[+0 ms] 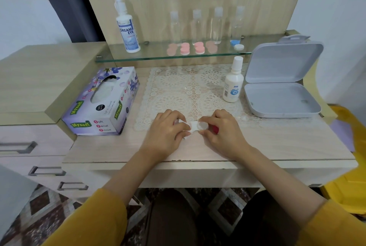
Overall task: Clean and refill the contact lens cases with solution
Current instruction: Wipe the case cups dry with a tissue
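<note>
Left hand (166,130) and right hand (223,131) meet at the lace mat's (188,91) near edge, both pinching a white lens case (195,125); something red (216,129), perhaps a cap, sits under the right. A small solution bottle (233,83) stands on the mat's right side, with pink cases (193,48) beyond the mat.

Purple floral tissue box (101,101), white lace mat (190,91), pink cases (192,48).

A contact lens case (195,126) is held over the near edge of a lace mat (188,87) — one end is gripped by the left hand (168,129), the other is pinched by the right hand (222,129). A tissue box (101,103) is seen to the left, a small bottle (233,85) to the right.
</note>
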Available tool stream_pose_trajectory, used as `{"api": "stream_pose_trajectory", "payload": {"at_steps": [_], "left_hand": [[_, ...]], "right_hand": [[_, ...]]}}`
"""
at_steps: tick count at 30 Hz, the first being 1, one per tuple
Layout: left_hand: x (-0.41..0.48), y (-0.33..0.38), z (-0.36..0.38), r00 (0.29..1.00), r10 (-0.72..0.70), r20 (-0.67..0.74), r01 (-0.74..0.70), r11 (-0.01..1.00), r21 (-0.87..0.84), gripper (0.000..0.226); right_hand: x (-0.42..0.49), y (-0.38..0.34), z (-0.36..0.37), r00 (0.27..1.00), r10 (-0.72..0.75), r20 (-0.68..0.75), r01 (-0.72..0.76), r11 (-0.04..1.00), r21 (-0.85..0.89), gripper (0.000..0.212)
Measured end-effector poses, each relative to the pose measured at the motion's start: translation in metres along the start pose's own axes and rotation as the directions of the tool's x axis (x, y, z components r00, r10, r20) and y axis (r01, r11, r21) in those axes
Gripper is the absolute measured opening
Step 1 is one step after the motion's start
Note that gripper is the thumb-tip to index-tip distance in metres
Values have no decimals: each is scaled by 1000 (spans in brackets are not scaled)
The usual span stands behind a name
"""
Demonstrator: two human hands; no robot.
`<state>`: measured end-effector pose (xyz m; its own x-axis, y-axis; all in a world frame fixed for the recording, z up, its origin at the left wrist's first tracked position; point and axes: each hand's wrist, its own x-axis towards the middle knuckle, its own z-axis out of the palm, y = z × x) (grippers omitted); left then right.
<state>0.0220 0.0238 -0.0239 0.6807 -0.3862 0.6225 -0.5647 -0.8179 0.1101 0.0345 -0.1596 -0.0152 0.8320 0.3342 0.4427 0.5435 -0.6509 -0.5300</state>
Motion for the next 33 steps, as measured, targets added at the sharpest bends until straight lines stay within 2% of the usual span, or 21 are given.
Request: {"api": "stream_pose_trajectory", "payload": {"at_steps": [7,10,14,22,27,33], "left_hand": [[-1,2,-2,999,38,-6,-37,993,111,22],[-2,-2,-1,997,72,23,-74,995,72,19],[-2,-1,-2,999,27,22,-28,999,18,18],[-2,2,-5,1000,14,3,-14,992,128,21],[-3,-3,-2,1000,26,10,-26,1000,5,18],[-2,2,-2,999,-29,31,30,999,-17,19]], "right_hand": [[-1,-1,-1,1000,-2,3,2,1000,14,15],[-1,0,-1,1000,-3,-3,3,1000,7,14],[-1,0,0,1000,-12,-4,12,1000,-8,13],[-1,1,0,1000,-10,4,10,1000,-21,16],[-1,2,1,1000,-22,-7,22,1000,-15,14],[-1,2,3,999,-39,-11,38,999,-18,13]]}}
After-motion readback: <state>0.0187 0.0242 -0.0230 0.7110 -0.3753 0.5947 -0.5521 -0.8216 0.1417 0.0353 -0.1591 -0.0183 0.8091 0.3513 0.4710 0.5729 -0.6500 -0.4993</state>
